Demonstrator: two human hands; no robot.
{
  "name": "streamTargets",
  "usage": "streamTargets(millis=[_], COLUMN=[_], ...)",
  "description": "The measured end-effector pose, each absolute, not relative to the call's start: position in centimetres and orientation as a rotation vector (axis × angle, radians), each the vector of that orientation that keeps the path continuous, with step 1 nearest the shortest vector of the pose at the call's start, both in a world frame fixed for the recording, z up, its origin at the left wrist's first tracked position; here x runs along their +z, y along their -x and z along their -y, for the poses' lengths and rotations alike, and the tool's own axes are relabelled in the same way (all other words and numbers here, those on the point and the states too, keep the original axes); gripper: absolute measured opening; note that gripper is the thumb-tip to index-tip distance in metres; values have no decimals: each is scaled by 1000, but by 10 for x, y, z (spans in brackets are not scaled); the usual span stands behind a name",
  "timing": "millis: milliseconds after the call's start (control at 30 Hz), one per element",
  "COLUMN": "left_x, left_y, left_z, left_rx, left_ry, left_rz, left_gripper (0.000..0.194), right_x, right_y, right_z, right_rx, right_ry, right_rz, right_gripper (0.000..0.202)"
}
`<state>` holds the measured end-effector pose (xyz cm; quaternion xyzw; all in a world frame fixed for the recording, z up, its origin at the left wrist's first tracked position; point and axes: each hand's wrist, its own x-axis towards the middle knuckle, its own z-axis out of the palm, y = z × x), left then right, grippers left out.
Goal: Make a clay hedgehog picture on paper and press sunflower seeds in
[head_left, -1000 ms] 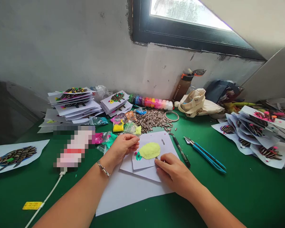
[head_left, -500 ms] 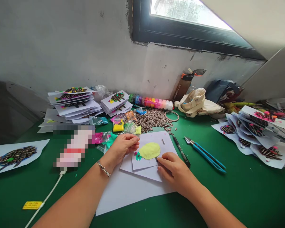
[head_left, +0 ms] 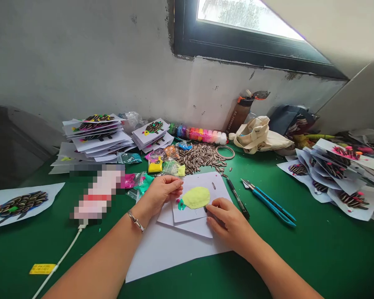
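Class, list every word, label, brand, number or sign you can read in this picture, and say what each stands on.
"BE YOUNGER": on the bottle, running up its side.
Yellow label by the cable: marks show, too small to read.
Pink-and-white object: pixelated, so any text is unreadable.
No other text is legible.

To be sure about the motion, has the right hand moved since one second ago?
Yes, the right hand has shifted slightly rightward relative to the yellow oval.
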<state>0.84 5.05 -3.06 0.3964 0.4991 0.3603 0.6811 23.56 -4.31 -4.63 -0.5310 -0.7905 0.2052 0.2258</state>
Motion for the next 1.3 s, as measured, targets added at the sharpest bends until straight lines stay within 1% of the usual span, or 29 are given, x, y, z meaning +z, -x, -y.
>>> streamTargets(millis=[367, 567, 933, 1300], left_x=[-30, -28, -30, -28], left_y=[-9, -9, -9, -10], left_z=[-50, -49, -50, -49], left_rx=[814, 819, 805, 819], left_ry=[-873, -874, -877, -861], left_rz=[-1114, -1120, -1119, -1129], left_gripper=[30, 31, 31, 31], right_x=[-42, -43, -43, -40], right_y=[-238, -237, -239, -242], right_z=[42, 44, 42, 41], right_rx=[646, 576, 553, 635], right_ry=[1467, 1434, 1413, 1396], right_rz=[2154, 2201, 2209, 2190], right_gripper=[25, 23, 22, 21])
